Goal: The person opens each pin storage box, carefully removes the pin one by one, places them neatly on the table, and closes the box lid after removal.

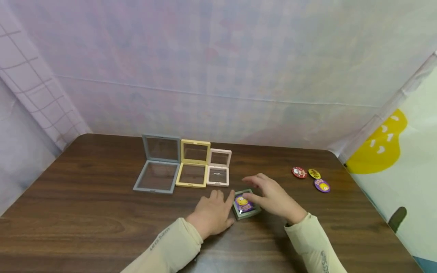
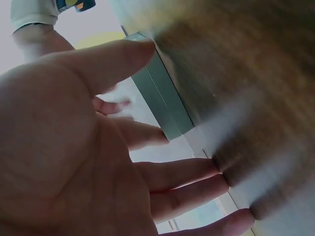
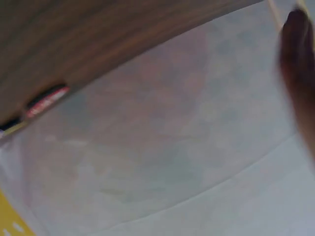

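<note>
Green square plastic-looking case (image 1: 248,215), likely light and stiff, lies on the brown wood-grained desk (image 1: 85,212); spread left hand (image 1: 212,213) touches its left side, spread right hand (image 1: 273,195) overhangs it; best held by opposite rims

A curtained-off tabletop nook, the wider room impossible to tell, shown by a brown wood-grain table (image 1: 85,223) backed by a pale checked cloth (image 1: 218,64) and flanked right by a yellow-patterned hanging (image 1: 379,151).
</note>
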Demonstrator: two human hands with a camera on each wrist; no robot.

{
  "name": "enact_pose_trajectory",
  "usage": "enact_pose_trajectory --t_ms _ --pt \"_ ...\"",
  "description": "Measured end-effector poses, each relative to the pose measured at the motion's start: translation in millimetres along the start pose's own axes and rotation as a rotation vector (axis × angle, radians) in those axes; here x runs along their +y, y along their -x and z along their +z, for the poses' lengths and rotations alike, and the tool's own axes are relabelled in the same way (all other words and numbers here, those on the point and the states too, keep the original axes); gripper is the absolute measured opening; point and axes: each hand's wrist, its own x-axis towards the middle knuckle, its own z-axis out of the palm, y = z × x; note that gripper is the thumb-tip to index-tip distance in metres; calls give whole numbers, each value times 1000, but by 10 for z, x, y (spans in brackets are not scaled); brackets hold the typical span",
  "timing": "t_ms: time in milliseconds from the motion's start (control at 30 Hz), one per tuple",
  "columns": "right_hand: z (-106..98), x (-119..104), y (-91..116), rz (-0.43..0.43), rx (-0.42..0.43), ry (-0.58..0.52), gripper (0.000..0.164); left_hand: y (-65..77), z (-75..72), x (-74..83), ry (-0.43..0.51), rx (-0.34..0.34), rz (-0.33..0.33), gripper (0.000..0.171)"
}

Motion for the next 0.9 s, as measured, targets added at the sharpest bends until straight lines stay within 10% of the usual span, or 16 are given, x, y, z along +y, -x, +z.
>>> enact_pose_trajectory --t_ms 267,633,900 --pt "181 -209 -25 214 -48 280 113 19 -28 31 8 20 -31 72" --pt "84 -102 -30 102 -69 215 82 108 -118 196 -149 -17 -114 61" --pt "121 -54 -8 29 -130 169 84 115 -171 109 -69 -19 -104 62"
